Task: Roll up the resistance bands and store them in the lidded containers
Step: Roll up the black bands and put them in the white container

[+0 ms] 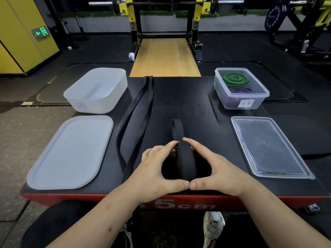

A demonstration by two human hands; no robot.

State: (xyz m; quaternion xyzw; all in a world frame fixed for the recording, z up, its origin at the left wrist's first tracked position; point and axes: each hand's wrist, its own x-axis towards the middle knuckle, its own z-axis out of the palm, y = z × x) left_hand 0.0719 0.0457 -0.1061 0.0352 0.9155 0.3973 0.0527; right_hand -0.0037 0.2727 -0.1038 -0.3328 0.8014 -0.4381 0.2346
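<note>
At upper right a clear container (241, 99) holds a green coil (235, 78) and, nearer, a purple coil (239, 90), both lying flat. Its clear lid (268, 147) lies below it at right. At upper left a frosted white container (89, 106) stands open, with its white lid (71, 153) flat below it. At lower centre the left hand (155, 172) and right hand (215, 169) cup a rolled black band (186, 160) that stands on edge. Their fingers curl round its sides and the thumb tips meet at its near edge, while a short tail runs up the frame. A loose black band (136, 111) lies in a long loop between the roll and the white pieces. Everything rests on a black platform (188, 97) with a red side. Beyond it are a wooden strip (164, 56), a yellow rack (132, 15), a green exit sign (40, 33) at upper left and a blue plate (273, 17) at upper right.
</note>
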